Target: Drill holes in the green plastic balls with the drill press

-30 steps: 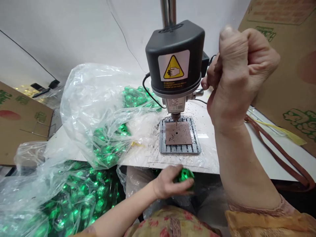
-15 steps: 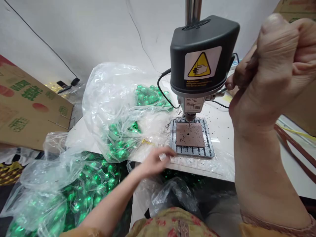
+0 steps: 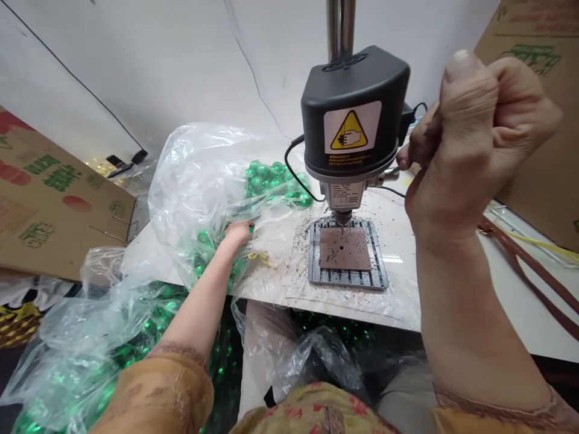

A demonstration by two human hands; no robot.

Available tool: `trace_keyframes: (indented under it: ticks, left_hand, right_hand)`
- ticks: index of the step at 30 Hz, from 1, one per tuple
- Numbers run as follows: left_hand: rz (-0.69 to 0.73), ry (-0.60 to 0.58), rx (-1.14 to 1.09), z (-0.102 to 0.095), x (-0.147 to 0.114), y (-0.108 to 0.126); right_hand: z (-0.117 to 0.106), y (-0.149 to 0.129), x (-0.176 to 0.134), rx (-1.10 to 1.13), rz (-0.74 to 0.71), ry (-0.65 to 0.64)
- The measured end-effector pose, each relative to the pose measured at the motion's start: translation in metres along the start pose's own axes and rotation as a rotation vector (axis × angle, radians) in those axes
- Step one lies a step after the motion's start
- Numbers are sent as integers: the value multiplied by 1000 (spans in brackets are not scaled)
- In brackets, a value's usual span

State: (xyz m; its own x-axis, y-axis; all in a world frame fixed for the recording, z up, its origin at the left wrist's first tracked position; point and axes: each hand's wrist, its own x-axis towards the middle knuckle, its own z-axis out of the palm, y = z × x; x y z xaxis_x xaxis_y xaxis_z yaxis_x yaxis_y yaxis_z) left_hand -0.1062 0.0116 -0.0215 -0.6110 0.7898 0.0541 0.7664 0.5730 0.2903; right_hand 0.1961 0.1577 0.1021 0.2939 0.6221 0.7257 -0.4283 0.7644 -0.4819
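My left hand reaches into the clear plastic bag of shiny green balls. Its fingers curl around a green ball, which shows only as a small patch at the fingertips. My right hand is raised at the right side of the black drill press, closed on its feed lever, which is mostly hidden in the grip. Below the chuck, a brown square plate with a small dark hole lies on the slotted metal base.
Dark shavings litter the white table around the base. More bagged green balls are at lower left. Cardboard boxes stand at left and right. A brown strap lies at right, and a black cable loops beside the drill.
My left hand has moved from beside the base leftward and away from me into the bag of green balls. My right hand stays at the lever, while the camera view has shifted slightly.
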Motion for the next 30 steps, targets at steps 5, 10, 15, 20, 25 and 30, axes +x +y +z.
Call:
trace_keyframes:
  ticks: [5,10,15,20,25,30]
  left_hand:
    - [81,-49,49,-17,-36,30]
    - [183,-113,-682,-17,-100,77]
    - [-67,-455,-1532,39,-108,114]
    - [-157,-401,-1739,69,-95,128]
    - [-218,-372,-1795,70,-86,131]
    - [-209,-436,-1819,69,-85,126]
  right_hand:
    - [0,0,0,13,-9,-24]
    - [0,-1,0,15,10,-23]
    - [0,-5,-1,-4,32,-33]
    - [0,-8,-3,1,57,-58]
    - [-1,-8,-2,10,51,-68]
    - [-1,-9,-2,-30,53,-78]
